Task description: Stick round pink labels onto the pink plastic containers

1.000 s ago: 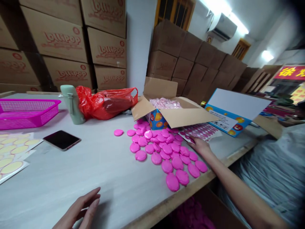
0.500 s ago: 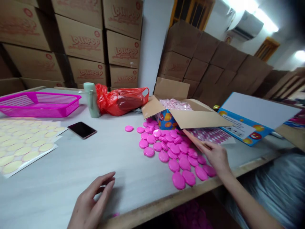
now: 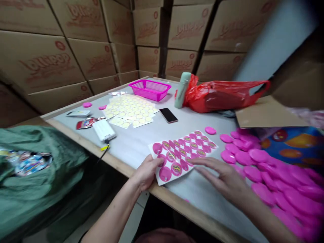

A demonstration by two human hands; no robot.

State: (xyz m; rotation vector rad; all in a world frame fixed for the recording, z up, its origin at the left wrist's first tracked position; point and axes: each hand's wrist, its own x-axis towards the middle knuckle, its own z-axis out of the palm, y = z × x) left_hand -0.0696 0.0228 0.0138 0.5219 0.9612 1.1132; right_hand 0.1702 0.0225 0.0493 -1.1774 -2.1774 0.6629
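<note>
My left hand [image 3: 148,171] pinches the near left corner of a sticker sheet [image 3: 184,165], thumb on top. Rows of round pink stickers, some with a yellow-and-dark print, cover the white sheet, which hangs just over the table's front edge. Against the sheet's right side rests my right hand [image 3: 222,175], its fingers stretched out and the thumb apart, not closed round anything. Many glossy pink round cases [image 3: 255,168] lie heaped to the right, partly behind my right forearm. One loose pink case [image 3: 210,130] sits beyond the sheet.
Peeled sheets with pale yellow circles [image 3: 131,109], a phone [image 3: 168,115], a pink basket [image 3: 152,89], a green bottle [image 3: 182,91] and a red plastic bag [image 3: 217,96] stand farther back. A white power bank [image 3: 104,130] lies left. Lollipop cartons [image 3: 45,62] wall the table.
The view has swung left. My right hand has come from the stickers by the open box to the table's front edge, and the sticker sheet is now in my left hand, which was empty before.
</note>
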